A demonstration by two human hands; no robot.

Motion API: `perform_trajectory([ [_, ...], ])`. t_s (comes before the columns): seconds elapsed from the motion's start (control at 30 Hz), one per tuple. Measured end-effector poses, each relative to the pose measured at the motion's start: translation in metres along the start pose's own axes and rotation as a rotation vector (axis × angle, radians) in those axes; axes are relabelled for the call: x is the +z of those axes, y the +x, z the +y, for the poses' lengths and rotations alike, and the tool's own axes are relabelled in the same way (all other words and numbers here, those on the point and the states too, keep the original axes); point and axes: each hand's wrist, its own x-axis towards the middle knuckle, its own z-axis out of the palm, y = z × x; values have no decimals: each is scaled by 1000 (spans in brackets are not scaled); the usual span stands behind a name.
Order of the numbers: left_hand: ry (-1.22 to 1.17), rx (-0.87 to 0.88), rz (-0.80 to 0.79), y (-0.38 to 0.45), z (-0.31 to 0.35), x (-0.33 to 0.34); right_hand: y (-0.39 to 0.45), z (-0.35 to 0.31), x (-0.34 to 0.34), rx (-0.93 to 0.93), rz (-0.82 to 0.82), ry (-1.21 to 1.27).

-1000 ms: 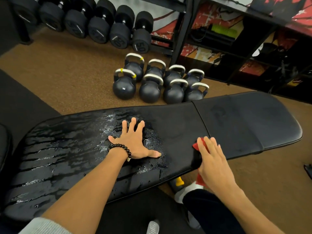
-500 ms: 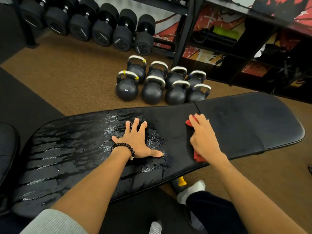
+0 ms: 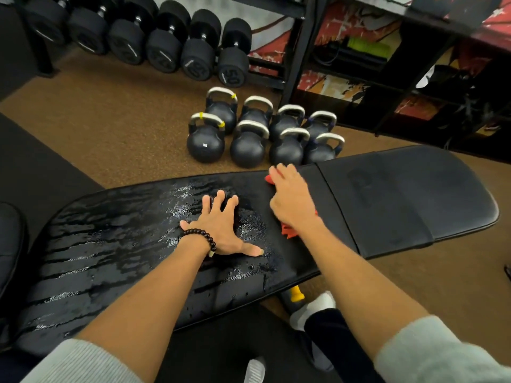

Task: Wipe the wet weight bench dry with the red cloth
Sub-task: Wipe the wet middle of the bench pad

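Observation:
The black weight bench stretches across the view; its left and middle part glistens with water streaks, its right pad looks matt. My left hand lies flat with spread fingers on the wet middle of the pad, a dark bead bracelet at the wrist. My right hand presses the red cloth onto the pad near the bench's far edge, just left of the seam. Only red bits of the cloth show, at the fingertips and below the wrist.
Several black kettlebells stand on the brown floor just beyond the bench. A rack of dumbbells runs along the back left, dark shelving at the back right. My white shoe and a yellow-capped item lie under the bench's near edge.
My right hand has slid the red cloth from the bench's near edge across the pad to its far edge. My left hand has stayed flat in place.

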Motion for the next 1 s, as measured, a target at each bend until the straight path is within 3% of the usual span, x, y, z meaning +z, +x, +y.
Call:
perform_trajectory([
  [0.1, 4, 27, -15, 1, -4, -1, -76, -15, 8, -282, -96, 8],
  [0.17, 0, 30, -19, 2, -5, -2, -105, 9, -2, -343, -111, 20],
  [0.3, -11, 31, -46, 2, -3, -5, -44, 60, -13, -55, -36, -22],
  [0.4, -15, 28, -42, 0, -3, -4, 6, 38, -6, 100, -52, -70],
  [0.5, -16, 26, -19, -2, -3, -3, -11, -4, 3, -99, -53, -61],
  [0.6, -6, 26, -9, 0, -3, 0, -75, -1, 2, -340, -85, 16],
  [0.67, -14, 28, -10, 2, -4, 0, -84, 29, -7, -279, -24, 73],
  [0.73, -21, 33, -15, 1, -4, -2, -56, 52, -12, -58, 60, 64],
  [0.83, -21, 43, -24, 1, -5, -3, 3, 46, -9, 126, 76, -38],
  [0.9, -15, 35, -19, 0, -5, -3, 19, 22, -3, 74, 32, -82],
  [1.0, 9, 23, -7, 1, -4, -2, -21, -1, 9, -212, -4, -70],
])
